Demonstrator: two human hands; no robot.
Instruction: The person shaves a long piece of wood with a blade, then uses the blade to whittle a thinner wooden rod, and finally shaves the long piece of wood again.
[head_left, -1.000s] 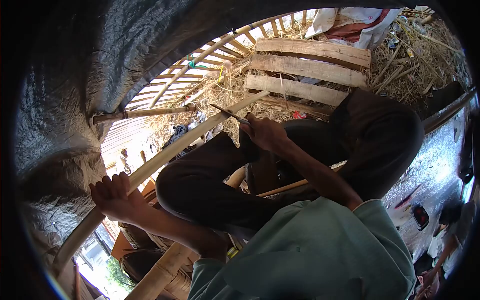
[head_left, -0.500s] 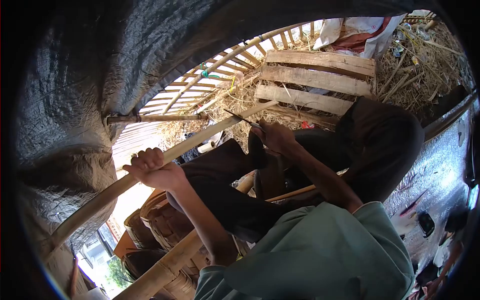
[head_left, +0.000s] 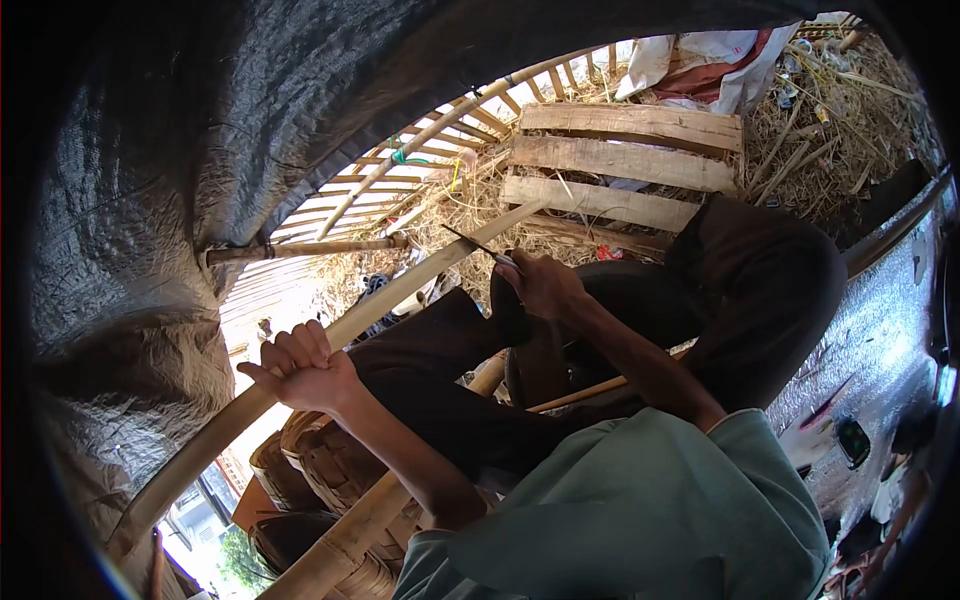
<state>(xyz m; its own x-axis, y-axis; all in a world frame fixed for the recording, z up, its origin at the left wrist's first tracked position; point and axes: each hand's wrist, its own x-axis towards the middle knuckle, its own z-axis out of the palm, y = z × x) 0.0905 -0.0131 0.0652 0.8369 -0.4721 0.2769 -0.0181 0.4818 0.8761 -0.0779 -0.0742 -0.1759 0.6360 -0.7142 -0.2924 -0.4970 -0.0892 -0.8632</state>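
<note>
My left hand (head_left: pixel 305 370) wraps round a long pale strip of bamboo (head_left: pixel 405 285), its thumb sticking out to the left. The strip runs slantwise from the lower left up toward the wooden slats. My right hand (head_left: pixel 548 287) is closed on the handle of a knife (head_left: pixel 480 246). The thin dark blade lies across the upper part of the strip and appears to touch it; the exact contact is too small to tell. Most of the handle is hidden in my fingers.
Beyond the strip lies a slatted wooden pallet (head_left: pixel 625 160) on straw-littered ground (head_left: pixel 835 150). A bamboo fence (head_left: pixel 375 185) curves behind. Woven baskets (head_left: pixel 320 450) and a thick bamboo pole (head_left: pixel 345 530) are at lower left. Dark tarpaulin (head_left: pixel 130 230) hangs at left.
My left thumb now sticks out from the strip. The knife and my right hand sit slightly lower and further left in view, while the whole scene has shifted a little.
</note>
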